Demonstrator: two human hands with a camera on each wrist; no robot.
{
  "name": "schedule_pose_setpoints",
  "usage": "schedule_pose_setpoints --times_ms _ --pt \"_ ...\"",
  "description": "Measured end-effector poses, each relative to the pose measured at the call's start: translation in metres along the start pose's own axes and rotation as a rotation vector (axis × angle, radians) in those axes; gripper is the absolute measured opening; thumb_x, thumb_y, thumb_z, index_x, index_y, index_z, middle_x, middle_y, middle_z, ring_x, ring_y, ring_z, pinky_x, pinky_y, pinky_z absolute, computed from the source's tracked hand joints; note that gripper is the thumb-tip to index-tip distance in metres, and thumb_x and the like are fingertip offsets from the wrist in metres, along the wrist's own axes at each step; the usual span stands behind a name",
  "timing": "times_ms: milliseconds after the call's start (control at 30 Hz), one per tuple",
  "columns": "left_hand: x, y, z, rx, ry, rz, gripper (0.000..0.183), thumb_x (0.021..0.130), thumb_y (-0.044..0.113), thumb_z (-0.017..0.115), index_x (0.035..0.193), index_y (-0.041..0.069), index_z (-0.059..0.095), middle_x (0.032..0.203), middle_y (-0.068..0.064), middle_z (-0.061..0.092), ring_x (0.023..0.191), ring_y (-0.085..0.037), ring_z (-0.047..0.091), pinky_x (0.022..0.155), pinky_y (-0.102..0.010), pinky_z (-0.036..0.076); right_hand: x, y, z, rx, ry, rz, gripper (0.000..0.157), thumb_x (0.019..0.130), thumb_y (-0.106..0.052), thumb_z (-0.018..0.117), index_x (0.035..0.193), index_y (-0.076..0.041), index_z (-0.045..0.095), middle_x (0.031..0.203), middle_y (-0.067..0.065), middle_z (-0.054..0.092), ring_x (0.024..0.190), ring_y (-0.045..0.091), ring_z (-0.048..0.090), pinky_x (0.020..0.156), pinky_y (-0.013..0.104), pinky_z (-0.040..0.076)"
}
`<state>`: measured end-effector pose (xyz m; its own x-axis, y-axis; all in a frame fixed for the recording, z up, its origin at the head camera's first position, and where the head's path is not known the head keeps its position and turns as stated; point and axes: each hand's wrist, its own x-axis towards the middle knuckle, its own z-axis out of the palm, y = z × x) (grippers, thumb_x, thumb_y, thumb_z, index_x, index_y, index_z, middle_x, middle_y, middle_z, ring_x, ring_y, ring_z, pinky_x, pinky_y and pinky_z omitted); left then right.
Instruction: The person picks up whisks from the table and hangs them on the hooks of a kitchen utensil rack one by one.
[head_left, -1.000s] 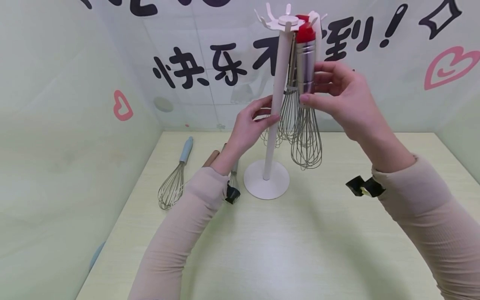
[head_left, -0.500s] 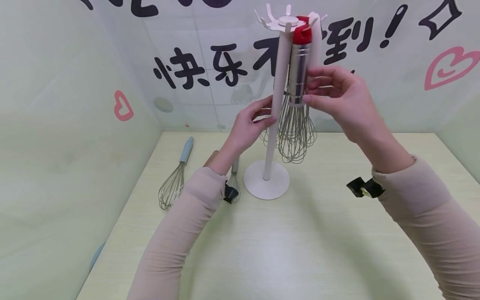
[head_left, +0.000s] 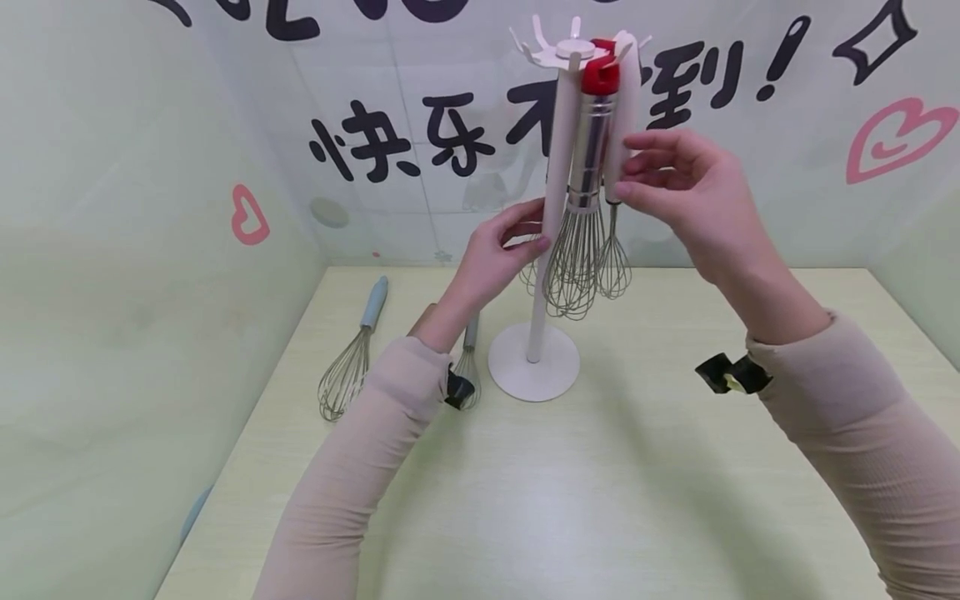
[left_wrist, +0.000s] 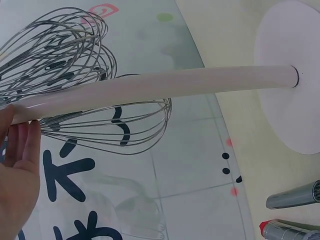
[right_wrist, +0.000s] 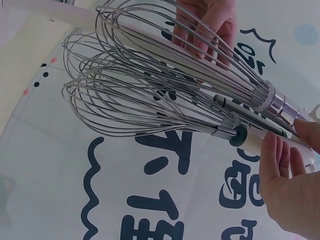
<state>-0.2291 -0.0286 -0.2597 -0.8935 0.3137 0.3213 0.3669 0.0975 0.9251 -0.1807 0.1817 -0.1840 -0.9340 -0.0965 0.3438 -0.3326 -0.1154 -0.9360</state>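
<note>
My left hand [head_left: 504, 248] grips the white pole [head_left: 558, 158] of an upright stand, thumb in front and fingers behind. From its hooked top [head_left: 575, 50] hang several whisks. One has a red end and a shiny metal handle [head_left: 591, 146]. Beside it hangs a white-handled whisk [head_left: 613, 262], its handle tilted slightly. My right hand [head_left: 693, 187] pinches that handle low down with thumb and fingertips. In the right wrist view the fingers lie along the white handle [right_wrist: 255, 139], thumb beside the metal handle [right_wrist: 285, 107]. Behind the pole, wire loops [left_wrist: 120, 127] show in the left wrist view.
The stand's round base [head_left: 534, 383] rests on the pale table [head_left: 600, 500]. A blue-handled whisk [head_left: 348, 367] lies at the left. A grey-handled whisk [head_left: 467, 367] lies partly behind my left forearm. Behind stands a wall with black lettering [head_left: 363, 142].
My right hand has let go of the metal-handled whisk, which has shifted left and hangs behind the pole's right side. Its fingers are now at the white handle. The left hand stays on the pole.
</note>
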Motion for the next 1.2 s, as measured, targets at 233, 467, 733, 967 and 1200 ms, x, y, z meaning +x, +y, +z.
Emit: schedule_pose_setpoints --times_ms 233,467,733,967,1200 --pt "-0.003 -0.004 -0.003 0.078 0.025 -0.007 0.043 0.091 0.004 0.061 0.134 0.003 0.053 0.127 -0.016 0.06 0.117 -0.025 0.059 0.096 -0.029 0.053 0.001 -0.008 -0.002 0.01 0.057 -0.04 0.031 0.078 0.006 0.072 0.106 -0.007 0.067 0.093 0.003 0.065 0.084 0.014 0.062 0.075 0.013 0.055" --pt "-0.003 -0.013 -0.009 0.129 0.058 0.007 0.039 0.091 0.003 0.059 0.13 0.001 0.056 0.125 -0.017 0.061 0.114 -0.026 0.06 0.099 -0.028 0.051 0.007 -0.016 -0.002 0.051 0.105 -0.085 0.031 0.078 0.004 0.073 0.107 -0.006 0.066 0.096 0.005 0.063 0.087 0.015 0.062 0.078 0.014 0.055" --pt "-0.007 -0.029 -0.019 0.159 0.084 -0.078 0.036 0.092 0.005 0.059 0.128 0.003 0.057 0.125 -0.017 0.061 0.115 -0.028 0.059 0.098 -0.035 0.052 0.016 -0.024 0.001 0.051 0.149 -0.152 0.034 0.078 0.004 0.072 0.11 -0.006 0.066 0.1 0.004 0.062 0.098 0.017 0.057 0.081 0.014 0.053" --pt "-0.014 -0.05 -0.028 0.204 0.086 -0.162 0.036 0.093 0.008 0.059 0.129 0.004 0.056 0.125 -0.017 0.061 0.115 -0.028 0.059 0.1 -0.037 0.051 0.021 -0.027 0.004 0.032 0.157 -0.186 0.039 0.079 0.002 0.073 0.116 -0.006 0.064 0.105 0.003 0.063 0.104 0.017 0.057 0.084 0.013 0.053" --pt "-0.019 -0.071 -0.038 0.273 0.086 -0.235 0.035 0.094 0.013 0.059 0.129 0.008 0.057 0.125 -0.014 0.061 0.116 -0.027 0.058 0.098 -0.039 0.052 0.027 -0.03 0.008 0.025 0.16 -0.177 0.047 0.08 0.002 0.072 0.124 -0.005 0.06 0.114 0.004 0.061 0.11 0.017 0.057 0.088 0.015 0.053"
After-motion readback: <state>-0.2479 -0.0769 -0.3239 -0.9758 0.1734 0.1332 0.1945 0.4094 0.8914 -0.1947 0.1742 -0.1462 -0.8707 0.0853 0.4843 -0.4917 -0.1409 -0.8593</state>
